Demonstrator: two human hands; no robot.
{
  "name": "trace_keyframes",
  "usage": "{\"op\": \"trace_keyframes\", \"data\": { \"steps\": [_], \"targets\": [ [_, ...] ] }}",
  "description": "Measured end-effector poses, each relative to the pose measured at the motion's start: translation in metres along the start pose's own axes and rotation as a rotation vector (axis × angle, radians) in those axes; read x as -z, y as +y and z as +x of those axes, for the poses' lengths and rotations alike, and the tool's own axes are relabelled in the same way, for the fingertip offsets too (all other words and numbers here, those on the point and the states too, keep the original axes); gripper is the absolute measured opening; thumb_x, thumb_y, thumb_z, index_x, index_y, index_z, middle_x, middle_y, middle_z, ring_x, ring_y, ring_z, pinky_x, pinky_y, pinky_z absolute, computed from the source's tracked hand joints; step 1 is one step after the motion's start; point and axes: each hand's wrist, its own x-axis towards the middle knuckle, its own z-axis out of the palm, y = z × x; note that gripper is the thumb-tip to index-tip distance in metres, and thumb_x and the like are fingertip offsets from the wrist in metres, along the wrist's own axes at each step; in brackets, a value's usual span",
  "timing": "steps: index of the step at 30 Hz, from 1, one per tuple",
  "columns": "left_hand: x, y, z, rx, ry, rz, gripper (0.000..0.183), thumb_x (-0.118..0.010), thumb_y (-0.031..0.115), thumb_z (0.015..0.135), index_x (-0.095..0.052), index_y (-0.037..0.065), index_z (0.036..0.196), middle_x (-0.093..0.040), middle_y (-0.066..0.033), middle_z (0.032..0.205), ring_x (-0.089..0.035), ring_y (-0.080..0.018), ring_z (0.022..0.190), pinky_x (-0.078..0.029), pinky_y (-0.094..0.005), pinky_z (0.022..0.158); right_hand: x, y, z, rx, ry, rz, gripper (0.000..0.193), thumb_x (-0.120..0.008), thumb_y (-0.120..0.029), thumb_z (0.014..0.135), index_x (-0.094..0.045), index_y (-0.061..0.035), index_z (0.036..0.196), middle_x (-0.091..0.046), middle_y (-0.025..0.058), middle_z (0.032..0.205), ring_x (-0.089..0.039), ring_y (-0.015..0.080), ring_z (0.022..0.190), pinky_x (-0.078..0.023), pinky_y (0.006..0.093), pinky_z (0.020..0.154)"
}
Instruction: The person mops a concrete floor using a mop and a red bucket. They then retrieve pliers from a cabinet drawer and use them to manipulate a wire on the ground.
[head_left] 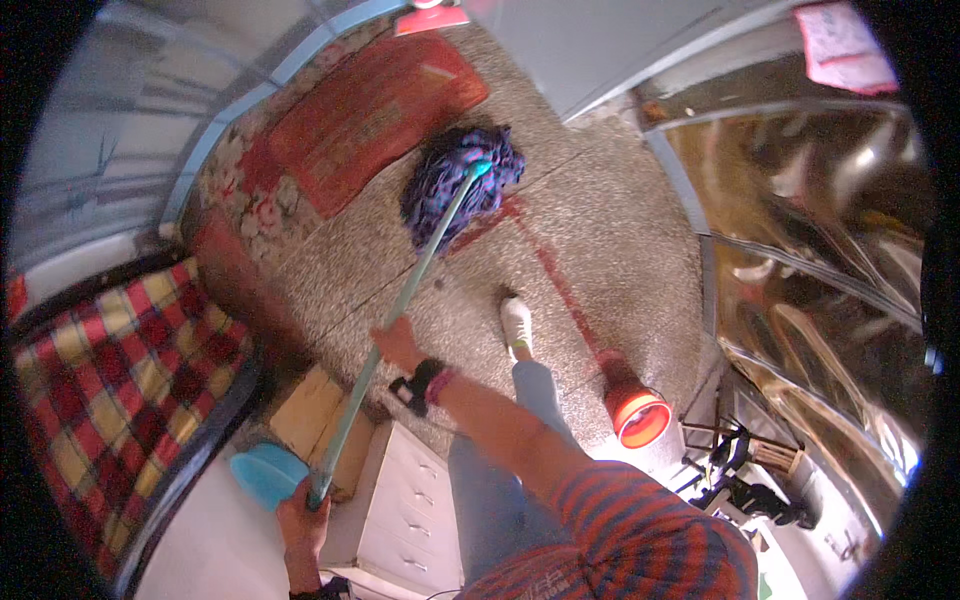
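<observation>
A mop (pixel 430 190) with a thick head of dark blue and purple strands lies spread on the speckled stone floor (pixel 620 260). Its long pale green handle slants from the head down to the lower left. My right hand (pixel 400 345) is closed around the middle of the handle. At the handle's near end, my left hand (pixel 303 525) grips it next to a light blue plastic object (pixel 268 474) whose kind I cannot make out. The mop head rests near a red mat (pixel 370 120), just to its right and below.
A floral rug (pixel 250 205) lies by the mat. White drawers (pixel 410 500) stand near my legs, and checked cloth (pixel 120 380) covers something at left. An orange-red round object (pixel 640 418) is right of my white shoe (pixel 517 322). Shiny sheeting (pixel 810 200) lines the right side.
</observation>
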Motion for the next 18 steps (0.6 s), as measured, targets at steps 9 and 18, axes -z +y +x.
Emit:
{"op": "trace_keyframes", "data": {
  "steps": [9,18],
  "targets": [
    [0.039,0.175,0.049,-0.269,-0.141,0.170,0.043,-0.068,0.020,0.074,-0.059,0.005,0.113,-0.063,-0.0226,0.075,-0.062,-0.0410,0.073,-0.050,-0.0470,0.063,0.134,-0.051,0.031,0.066,0.185,-0.109,0.032,-0.060,-0.022,0.084,-0.034,-0.0038,0.090,-0.042,0.0041,0.062,-0.047,0.0176,0.049,-0.037,0.0327,0.038],
    [0.036,0.139,0.005,-0.048,-0.376,-0.192,0.044,-0.071,0.022,0.072,-0.061,0.001,0.110,-0.065,-0.0229,0.080,-0.064,-0.0385,0.075,-0.050,-0.0436,0.067,0.129,-0.023,-0.033,-0.094,0.235,0.064,0.045,-0.066,-0.022,0.080,-0.033,-0.0055,0.104,-0.046,0.0062,0.069,-0.048,0.0188,0.056,-0.039,0.0337,0.040]
  ]
}}
